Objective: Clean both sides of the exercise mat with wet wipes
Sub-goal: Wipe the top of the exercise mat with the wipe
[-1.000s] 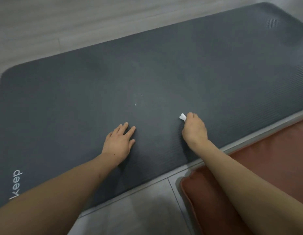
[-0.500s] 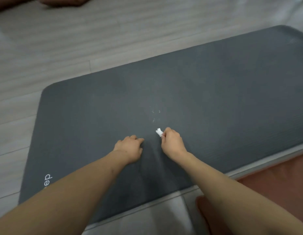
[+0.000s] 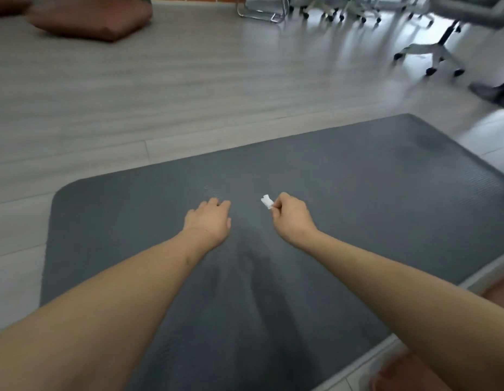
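The dark grey exercise mat (image 3: 358,193) lies flat on the pale wood floor and fills the lower middle of the head view. My right hand (image 3: 291,218) is over the mat's centre and pinches a small crumpled white wet wipe (image 3: 267,201) between thumb and fingers. A little to its left is my left hand (image 3: 208,221), back upward, fingers loosely bent down toward the mat and holding nothing. Its fingertips are hidden, so I cannot tell whether they touch the mat.
A brown cushion (image 3: 90,18) lies on the floor at the far left. Wheeled office chair bases (image 3: 431,55) and a metal chair frame (image 3: 259,12) stand at the back right. A reddish cushion (image 3: 400,373) sits by the mat's near edge at the bottom right.
The view has tilted up to show the room. My left hand went from flat on the mat to loosely bent. My right hand still pinches the wipe, which had swept left across the mat.
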The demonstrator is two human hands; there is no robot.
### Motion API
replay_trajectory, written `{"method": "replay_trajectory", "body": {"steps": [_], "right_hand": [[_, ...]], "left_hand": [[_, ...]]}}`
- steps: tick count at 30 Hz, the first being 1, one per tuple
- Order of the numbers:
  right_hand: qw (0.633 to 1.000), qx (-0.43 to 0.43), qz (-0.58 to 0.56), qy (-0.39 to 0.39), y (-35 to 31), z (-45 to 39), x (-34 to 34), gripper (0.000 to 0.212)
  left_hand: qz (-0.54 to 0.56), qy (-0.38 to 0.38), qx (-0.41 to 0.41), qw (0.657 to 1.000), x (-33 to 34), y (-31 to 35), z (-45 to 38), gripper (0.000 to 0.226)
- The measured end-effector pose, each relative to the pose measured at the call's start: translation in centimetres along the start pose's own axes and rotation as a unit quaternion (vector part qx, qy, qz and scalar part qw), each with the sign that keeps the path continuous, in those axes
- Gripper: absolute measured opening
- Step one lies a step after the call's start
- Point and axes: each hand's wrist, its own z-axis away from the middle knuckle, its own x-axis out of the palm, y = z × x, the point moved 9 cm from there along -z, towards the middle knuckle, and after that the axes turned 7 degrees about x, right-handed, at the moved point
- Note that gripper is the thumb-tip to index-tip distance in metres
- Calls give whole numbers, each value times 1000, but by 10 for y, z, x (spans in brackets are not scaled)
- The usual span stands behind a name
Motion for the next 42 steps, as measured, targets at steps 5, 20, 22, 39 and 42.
{"method": "replay_trajectory", "body": {"steps": [5,20,22,39,42], "right_hand": [[999,2,40,-24,-69,-37,-7,14],[986,107,-131,3,-24,-128,138,12],[983,118,-140,14,-16,-140,150,12],[996,27,-42,77,-37,-293,157,8],[995,3,-21,101,-49,-334,152,14]], "left_hand": [[31,5,-3,1000,-10,-54,-12,46],[60,98,-82,990,74,-179,-79,44],[57,117,-72,989,79,-189,-91,45],[46,102,-154,982,109,-224,-182,55],[36,103,-158,981,108,-226,-186,56]]}}
